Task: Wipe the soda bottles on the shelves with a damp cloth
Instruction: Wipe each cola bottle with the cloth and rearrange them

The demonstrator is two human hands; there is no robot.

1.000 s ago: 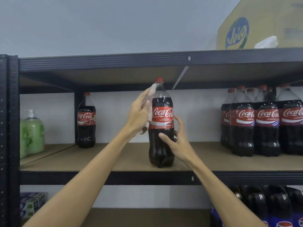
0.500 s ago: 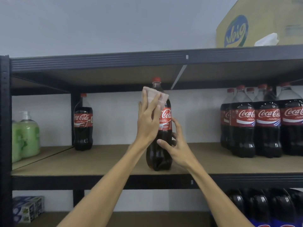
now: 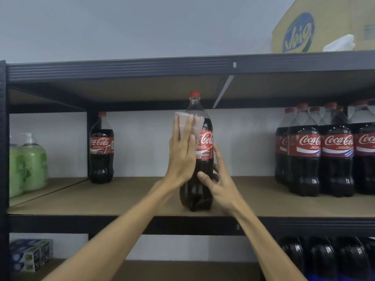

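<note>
A large Coca-Cola bottle (image 3: 205, 148) with a red cap stands upright near the front of the middle shelf board (image 3: 121, 197). My left hand (image 3: 181, 157) presses a pale pink cloth (image 3: 197, 123) flat against the bottle's upper left side, fingers straight. My right hand (image 3: 221, 185) grips the bottle's lower body, thumb in front and fingers wrapped behind. One more cola bottle (image 3: 101, 151) stands alone at the back left. Several cola bottles (image 3: 324, 155) are grouped at the right.
Green soap pump bottles (image 3: 30, 163) stand at the far left of the shelf. A yellow carton (image 3: 324, 27) sits on the top shelf. Below are dark soda bottles (image 3: 324, 258) at right and small boxes (image 3: 30, 254) at left. A black upright (image 3: 3, 159) frames the left.
My left hand brought the cloth from the bottle's left side round to its front and slid it a little downward. My right hand kept its grip on the lower body.
</note>
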